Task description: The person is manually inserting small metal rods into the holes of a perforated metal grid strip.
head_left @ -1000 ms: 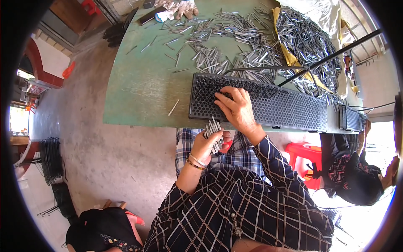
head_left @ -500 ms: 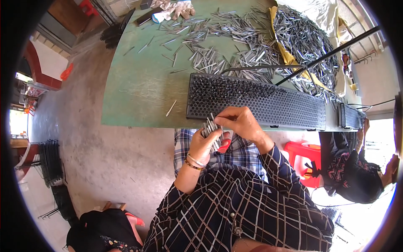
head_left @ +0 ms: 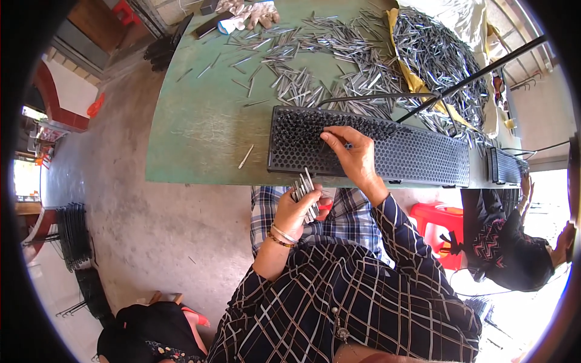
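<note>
My left hand is closed round a bundle of thin metal strips, their ends sticking up just off the table's near edge. Above the black perforated tray my right hand pinches with thumb and forefinger. A thin dark piece seems to hang from those fingertips, most likely one metal strip at the tray's holes. Dark strip ends crowd the holes in the tray's left and back part, while the right and front holes show bare.
Loose metal strips lie scattered over the green table. A sack heaped with strips stands back right, and a black rod crosses above. Stained gloves lie at the back. Co-workers sit right and lower left.
My right hand has moved from the bundle in my left hand up and forward to the tray. The left hand stays nearly in place with its strips.
</note>
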The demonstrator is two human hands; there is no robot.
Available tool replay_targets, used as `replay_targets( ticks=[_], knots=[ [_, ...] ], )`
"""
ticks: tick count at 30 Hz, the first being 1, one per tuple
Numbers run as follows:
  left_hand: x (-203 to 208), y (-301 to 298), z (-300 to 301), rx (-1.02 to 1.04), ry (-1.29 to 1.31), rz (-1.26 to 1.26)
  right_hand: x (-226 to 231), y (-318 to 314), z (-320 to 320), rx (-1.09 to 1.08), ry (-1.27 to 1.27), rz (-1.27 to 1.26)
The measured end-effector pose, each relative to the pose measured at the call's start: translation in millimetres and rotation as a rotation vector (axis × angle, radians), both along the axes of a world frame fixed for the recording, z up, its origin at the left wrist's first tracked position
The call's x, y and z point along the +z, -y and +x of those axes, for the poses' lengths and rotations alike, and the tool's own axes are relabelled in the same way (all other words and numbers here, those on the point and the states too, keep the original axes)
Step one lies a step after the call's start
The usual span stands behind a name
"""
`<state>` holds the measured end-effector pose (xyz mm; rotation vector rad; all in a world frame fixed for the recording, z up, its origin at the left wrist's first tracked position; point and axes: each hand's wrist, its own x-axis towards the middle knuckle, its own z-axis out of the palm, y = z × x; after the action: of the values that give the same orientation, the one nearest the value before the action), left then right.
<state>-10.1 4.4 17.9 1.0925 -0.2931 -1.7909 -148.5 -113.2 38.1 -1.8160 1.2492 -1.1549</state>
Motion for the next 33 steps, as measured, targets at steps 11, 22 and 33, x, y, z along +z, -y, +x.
replay_targets(
  ticks=[11, 22, 33],
  knots=[
    [-6.6, -5.4, -0.1, -0.077, 0.027, -0.077, -4.2, -8.7, 3.9, -0.056, -0.040, -0.089],
    [-11.3, -7.6, 2.4, -0.089, 0.010, -0.098, 3.8, -4.5, -3.3, 0.041, -0.275, -0.346],
    [-8.6, -7.9, 1.3, -0.103, 0.000, -0.079, -0.9, -2.0, -4.7, 0.152, -0.235, -0.383]
  ],
)
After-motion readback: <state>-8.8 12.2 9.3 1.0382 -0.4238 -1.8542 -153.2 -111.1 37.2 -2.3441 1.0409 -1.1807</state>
